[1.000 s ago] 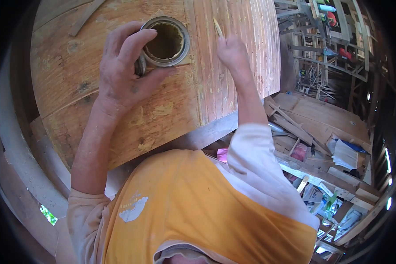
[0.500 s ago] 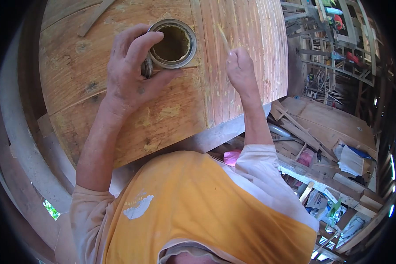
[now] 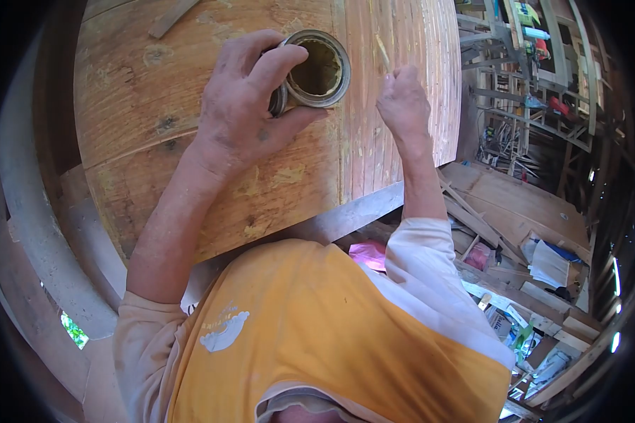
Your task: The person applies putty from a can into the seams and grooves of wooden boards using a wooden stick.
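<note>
Starting at left with a wooden slat (image 3: 172, 19) flat on the worktop (image 3: 134, 92); next, clasping with the left hand (image 3: 241, 99) an open metal tin (image 3: 322, 65), smeared yellowish inside; then, well apart, pinching a thin pale stick (image 3: 382, 51) in the right hand (image 3: 405, 104) over narrow wooden strips (image 3: 363, 141).

I'm in what looks like a woodworking workshop, with loose boards (image 3: 473, 220) heaped beside my yellow-smeared desk (image 3: 134, 99) and wooden frames (image 3: 560, 49) beyond.
</note>
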The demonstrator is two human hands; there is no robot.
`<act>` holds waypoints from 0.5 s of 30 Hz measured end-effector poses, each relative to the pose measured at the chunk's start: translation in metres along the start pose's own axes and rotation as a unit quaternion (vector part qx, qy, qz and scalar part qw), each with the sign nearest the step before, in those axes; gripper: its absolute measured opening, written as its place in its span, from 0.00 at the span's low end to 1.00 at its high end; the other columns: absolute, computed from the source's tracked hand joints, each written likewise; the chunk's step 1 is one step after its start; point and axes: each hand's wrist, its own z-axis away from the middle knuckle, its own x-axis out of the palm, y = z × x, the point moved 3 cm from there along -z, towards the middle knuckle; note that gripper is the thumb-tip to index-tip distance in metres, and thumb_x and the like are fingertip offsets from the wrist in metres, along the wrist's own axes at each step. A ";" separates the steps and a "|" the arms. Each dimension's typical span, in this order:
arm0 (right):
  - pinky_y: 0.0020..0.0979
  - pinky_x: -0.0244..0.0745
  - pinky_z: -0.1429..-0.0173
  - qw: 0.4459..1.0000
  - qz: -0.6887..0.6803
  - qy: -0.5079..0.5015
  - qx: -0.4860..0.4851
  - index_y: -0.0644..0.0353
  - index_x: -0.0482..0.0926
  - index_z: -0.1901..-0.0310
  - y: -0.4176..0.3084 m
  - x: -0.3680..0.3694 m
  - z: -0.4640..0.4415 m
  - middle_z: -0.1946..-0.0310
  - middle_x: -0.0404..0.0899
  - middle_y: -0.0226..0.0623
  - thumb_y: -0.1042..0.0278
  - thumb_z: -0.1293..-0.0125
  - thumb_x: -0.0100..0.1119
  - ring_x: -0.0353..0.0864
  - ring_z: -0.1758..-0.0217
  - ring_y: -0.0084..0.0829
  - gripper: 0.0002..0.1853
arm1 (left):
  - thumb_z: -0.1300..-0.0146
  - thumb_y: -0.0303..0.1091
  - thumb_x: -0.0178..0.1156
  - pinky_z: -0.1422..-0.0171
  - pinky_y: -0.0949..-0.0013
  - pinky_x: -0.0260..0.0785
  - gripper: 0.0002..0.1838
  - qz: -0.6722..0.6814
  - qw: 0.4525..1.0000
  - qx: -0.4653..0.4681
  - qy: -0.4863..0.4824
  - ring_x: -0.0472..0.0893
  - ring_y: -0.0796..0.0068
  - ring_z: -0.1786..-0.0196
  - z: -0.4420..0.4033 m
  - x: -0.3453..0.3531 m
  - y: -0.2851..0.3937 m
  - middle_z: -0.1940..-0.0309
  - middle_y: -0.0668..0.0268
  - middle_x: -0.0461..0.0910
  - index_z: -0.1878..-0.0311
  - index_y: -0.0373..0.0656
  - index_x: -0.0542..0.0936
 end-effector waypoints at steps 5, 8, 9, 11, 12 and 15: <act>0.46 0.78 0.53 0.973 -0.229 -0.024 -0.020 0.65 0.73 0.61 0.006 0.027 -0.002 0.67 0.83 0.51 0.63 0.25 0.53 0.85 0.63 0.44 0.12 | 0.60 0.33 0.85 0.37 0.55 0.76 0.40 0.011 1.000 -0.003 -0.002 0.79 0.51 0.39 0.001 0.001 0.001 0.41 0.54 0.78 0.38 0.45 0.79; 0.44 0.77 0.56 0.937 -0.341 -0.075 0.021 0.67 0.74 0.64 0.014 0.050 -0.008 0.69 0.82 0.49 0.61 0.24 0.54 0.81 0.66 0.39 0.15 | 0.60 0.33 0.85 0.37 0.55 0.76 0.40 0.008 1.000 0.001 -0.001 0.79 0.51 0.39 0.000 0.000 0.001 0.41 0.54 0.78 0.39 0.45 0.79; 0.43 0.76 0.57 0.923 -0.371 -0.093 0.039 0.67 0.74 0.65 0.015 0.055 -0.009 0.70 0.81 0.48 0.60 0.24 0.54 0.79 0.68 0.38 0.16 | 0.60 0.33 0.85 0.37 0.55 0.76 0.40 0.007 1.000 0.000 -0.002 0.79 0.51 0.39 0.000 0.000 0.001 0.41 0.54 0.78 0.39 0.45 0.79; 0.43 0.76 0.58 0.931 -0.350 -0.099 0.034 0.67 0.75 0.66 0.014 0.058 -0.013 0.72 0.80 0.48 0.60 0.24 0.54 0.77 0.69 0.36 0.17 | 0.60 0.33 0.85 0.37 0.55 0.76 0.40 0.009 1.000 -0.002 -0.003 0.79 0.51 0.39 0.000 0.001 0.001 0.41 0.54 0.78 0.39 0.45 0.79; 0.43 0.75 0.59 0.934 -0.340 -0.102 0.032 0.67 0.75 0.66 0.012 0.058 -0.014 0.73 0.79 0.48 0.59 0.24 0.55 0.76 0.69 0.36 0.18 | 0.60 0.33 0.85 0.37 0.55 0.76 0.40 0.012 1.000 -0.003 -0.003 0.79 0.51 0.39 0.000 0.001 0.001 0.41 0.54 0.78 0.39 0.45 0.79; 0.43 0.75 0.59 0.956 -0.280 -0.081 0.027 0.69 0.75 0.67 -0.001 0.048 -0.011 0.74 0.78 0.51 0.60 0.24 0.55 0.78 0.70 0.38 0.18 | 0.60 0.33 0.85 0.37 0.55 0.75 0.40 0.013 1.000 -0.003 -0.003 0.79 0.51 0.39 0.000 0.001 0.000 0.41 0.54 0.78 0.39 0.45 0.79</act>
